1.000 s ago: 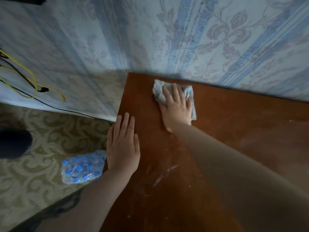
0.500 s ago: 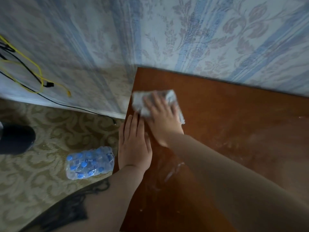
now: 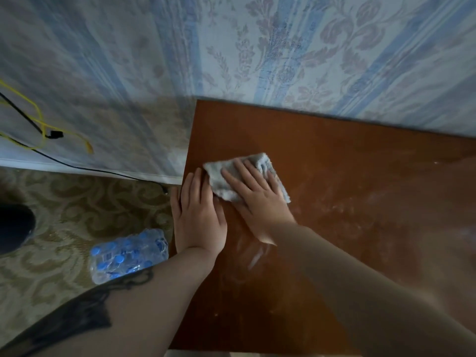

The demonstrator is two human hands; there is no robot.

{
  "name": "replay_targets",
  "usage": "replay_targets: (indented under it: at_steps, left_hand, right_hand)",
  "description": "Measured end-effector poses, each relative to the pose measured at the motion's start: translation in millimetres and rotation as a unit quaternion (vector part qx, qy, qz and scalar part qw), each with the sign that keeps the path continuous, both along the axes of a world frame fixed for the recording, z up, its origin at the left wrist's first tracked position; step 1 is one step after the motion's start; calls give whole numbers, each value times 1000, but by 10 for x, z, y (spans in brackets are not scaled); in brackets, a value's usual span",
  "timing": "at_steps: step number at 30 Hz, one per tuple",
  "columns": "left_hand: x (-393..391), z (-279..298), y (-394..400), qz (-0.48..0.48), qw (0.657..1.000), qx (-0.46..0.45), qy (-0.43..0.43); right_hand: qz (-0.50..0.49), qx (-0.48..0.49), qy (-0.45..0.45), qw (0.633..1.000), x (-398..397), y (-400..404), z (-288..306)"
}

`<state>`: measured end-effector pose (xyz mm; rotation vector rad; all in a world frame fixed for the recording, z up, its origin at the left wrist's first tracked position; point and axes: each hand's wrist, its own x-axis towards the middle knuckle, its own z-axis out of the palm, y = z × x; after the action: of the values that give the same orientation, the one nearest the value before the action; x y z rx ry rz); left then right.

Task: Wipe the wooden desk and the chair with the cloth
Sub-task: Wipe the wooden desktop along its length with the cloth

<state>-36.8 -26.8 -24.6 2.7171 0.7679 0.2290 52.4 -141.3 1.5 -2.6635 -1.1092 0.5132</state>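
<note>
Now my right hand [image 3: 253, 194] presses the cloth [image 3: 247, 176] flat on the wooden desk [image 3: 360, 202], fingers straight; my left hand [image 3: 198, 217] rests beside it, fingers relaxed.

The reddish-brown wooden desk top [image 3: 347, 191] showed a smooth, semi-gloss finish, marked by pale dusty smears; the pale grey terry cloth [image 3: 260, 161] looked soft, nappy and matt; the pack of clear plastic bottles with blue caps [image 3: 123, 256] was wrapped in glossy film; the blue-striped floral wallpaper [image 3: 309, 52] appeared matt; the beige patterned carpet [image 3: 77, 202] looked matt and woven.
</note>
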Motion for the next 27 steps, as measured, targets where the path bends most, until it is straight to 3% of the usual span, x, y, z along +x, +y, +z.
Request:
replay_targets:
  at_steps: [2,3,7,9,10,12,15,17,22,23,25,27]
  left_hand:
    - [-8,4,15,0,1000,-9,-16]
    - [-23,12,16,1,1000,-17,-25]
    - [-97,22,-1,-1,998,-47,-53]
    - [-194,20,-8,8,997,-50,-56]
    - [-267,19,-15,11,997,-51,-50]
    - [-483,13,-49,2,999,-38,-26]
    - [-845,7,-134,-34,999,-16,6]
    - [-958,-4,-177,-35,999,-14,12]
    - [-924,2,-192,2,1000,-11,16]
    - [-923,2,-194,14,1000,-11,12]
    - [-925,15,-194,36,999,-14,7]
    - [-921,18,-196,36,999,-14,9]
  right_hand:
    - [61,-17,13,998,93,-312,34]
    - [41,-26,10,999,168,-431,28]
    - [-228,-7,-16,973,328,-211,-68]
    - [-290,-9,-11,957,144,151,-85]
    - [-254,-6,-4,967,11,272,-76]
    - [-76,-1,1,997,-258,283,-45]
    - [170,-14,4,985,-183,-151,27]
    - [184,-50,-12,982,53,-301,34]
    - [-116,-11,-11,993,-156,288,-31]
    - [-97,-11,-7,995,-282,361,-34]
    - [64,-27,-6,998,-382,310,-13]
    - [217,-41,7,975,-159,80,66]
